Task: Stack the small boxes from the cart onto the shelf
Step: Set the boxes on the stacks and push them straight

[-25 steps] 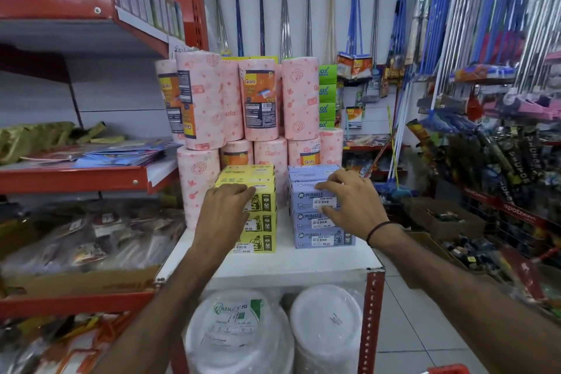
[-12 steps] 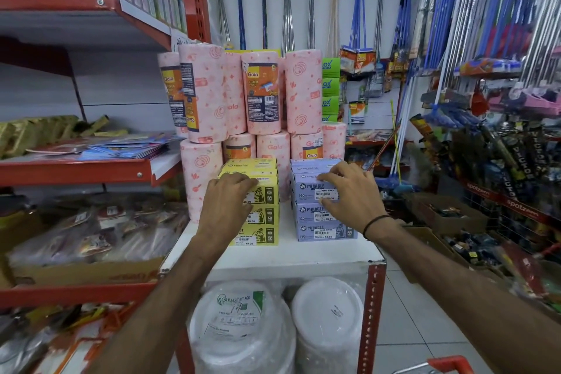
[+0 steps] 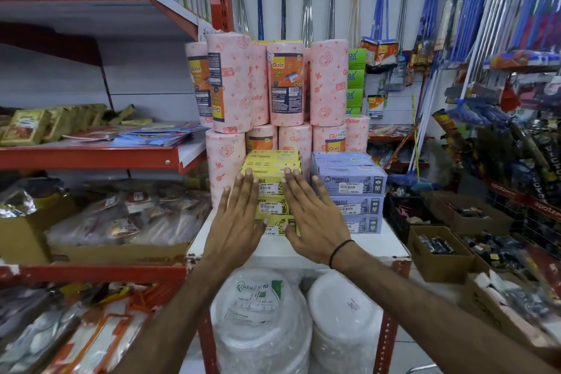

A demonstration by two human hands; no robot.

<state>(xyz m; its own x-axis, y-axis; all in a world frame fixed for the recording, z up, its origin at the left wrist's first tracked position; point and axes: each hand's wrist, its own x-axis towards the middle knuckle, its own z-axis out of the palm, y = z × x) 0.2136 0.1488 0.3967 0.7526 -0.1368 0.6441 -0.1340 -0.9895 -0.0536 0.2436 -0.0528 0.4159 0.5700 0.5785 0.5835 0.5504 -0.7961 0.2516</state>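
**Yellow boxes squared up on the white shelf**

Yellow cardboard fronts fill the middle of the head view: a stack of yellow boxes (image 3: 274, 191) stands on the white shelf (image 3: 391, 247), just beside a stack of lilac boxes (image 3: 353, 191) to its right. Both stacks sit in front of pink kitchen towel rolls (image 3: 285, 83). The left hand (image 3: 236, 222) lies flat against the yellow fronts with fingers stretched out and upward, gripping nothing. The right hand (image 3: 312, 218) is likewise spread, palm toward the same stack, a black band (image 3: 340, 252) on its wrist. Whether the palms actually press the cardboard or hover just off it is hard to say from here. Wrapped white plates (image 3: 258, 322) fill the space below the shelf.
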